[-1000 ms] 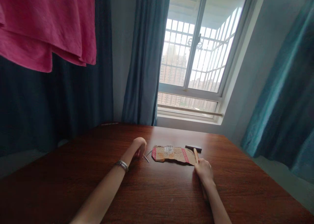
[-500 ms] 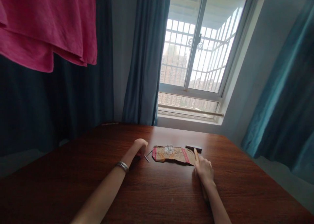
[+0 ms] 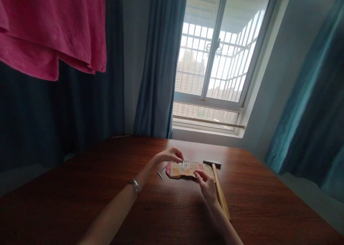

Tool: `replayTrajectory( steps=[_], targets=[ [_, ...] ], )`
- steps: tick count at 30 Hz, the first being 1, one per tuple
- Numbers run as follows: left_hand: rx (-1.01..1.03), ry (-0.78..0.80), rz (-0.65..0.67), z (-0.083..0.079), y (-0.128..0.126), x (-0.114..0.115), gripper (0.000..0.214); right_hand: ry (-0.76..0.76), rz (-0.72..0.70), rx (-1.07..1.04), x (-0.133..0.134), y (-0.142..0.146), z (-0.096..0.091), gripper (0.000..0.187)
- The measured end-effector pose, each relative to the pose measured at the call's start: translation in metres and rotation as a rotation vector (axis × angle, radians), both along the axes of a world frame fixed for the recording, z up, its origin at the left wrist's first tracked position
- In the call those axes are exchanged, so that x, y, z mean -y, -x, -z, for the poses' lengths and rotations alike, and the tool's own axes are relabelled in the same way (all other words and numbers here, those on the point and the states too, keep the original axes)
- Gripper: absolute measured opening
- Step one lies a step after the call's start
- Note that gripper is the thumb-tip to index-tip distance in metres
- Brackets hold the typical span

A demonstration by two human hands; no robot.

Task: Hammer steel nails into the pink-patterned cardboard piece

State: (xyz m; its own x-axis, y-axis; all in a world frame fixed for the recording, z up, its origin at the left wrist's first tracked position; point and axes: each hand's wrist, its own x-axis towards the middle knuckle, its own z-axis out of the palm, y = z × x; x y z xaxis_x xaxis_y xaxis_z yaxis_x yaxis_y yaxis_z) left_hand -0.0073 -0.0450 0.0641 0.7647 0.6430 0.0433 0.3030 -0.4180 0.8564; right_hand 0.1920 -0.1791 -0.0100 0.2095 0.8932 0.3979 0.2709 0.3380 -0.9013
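Note:
A patterned, irregular board with pink bands lies on the table, and several thin nails stand upright in a row on it. My left hand reaches over its back left part, thumb and fingers pinched beside that row. A thin dark sliver at the fingertips looks like a nail. Near the front edge of the board is my right hand, its fingers loosely curled and apart, with nothing seen in them. To its right lies a hammer with a dark head and wooden handle. Loose nails rest left of the board.
The brown wooden table reaches back to a barred window. Blue curtains hang beside it. A pink cloth hangs at the upper left.
My right hand has let go of the hammer handle and moved left to the board. My left hand has moved right, from the loose nails to the standing ones.

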Motion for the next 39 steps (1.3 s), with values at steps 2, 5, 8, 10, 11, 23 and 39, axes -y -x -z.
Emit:
replayTrajectory(
  steps=[2,5,8,10,11,23,39],
  targets=[
    [0.052,-0.002,-0.018,0.009,-0.014,0.004,0.026,0.015,-0.047,-0.063,0.001,0.004,-0.002,0.038],
    [0.085,-0.017,-0.056,0.026,-0.032,0.008,0.026,0.035,-0.09,-0.129,0.001,0.005,-0.004,0.04],
    [0.093,-0.05,-0.08,0.041,-0.045,0.011,0.026,0.045,-0.091,-0.157,0.001,0.004,-0.005,0.039],
    [0.11,-0.069,-0.087,0.048,-0.051,0.013,0.026,0.049,-0.062,-0.162,0.001,0.004,-0.006,0.038],
    [0.121,-0.074,-0.088,0.05,-0.053,0.014,0.026,0.048,-0.043,-0.16,0.001,0.005,-0.006,0.037],
    [0.165,-0.019,-0.083,0.051,-0.061,0.031,0.03,0.028,-0.031,-0.149,-0.007,0.0,0.009,0.038],
    [0.287,-0.121,-0.274,0.047,-0.046,0.001,0.035,0.017,0.092,-0.031,-0.052,-0.03,-0.004,0.038]
  ],
)
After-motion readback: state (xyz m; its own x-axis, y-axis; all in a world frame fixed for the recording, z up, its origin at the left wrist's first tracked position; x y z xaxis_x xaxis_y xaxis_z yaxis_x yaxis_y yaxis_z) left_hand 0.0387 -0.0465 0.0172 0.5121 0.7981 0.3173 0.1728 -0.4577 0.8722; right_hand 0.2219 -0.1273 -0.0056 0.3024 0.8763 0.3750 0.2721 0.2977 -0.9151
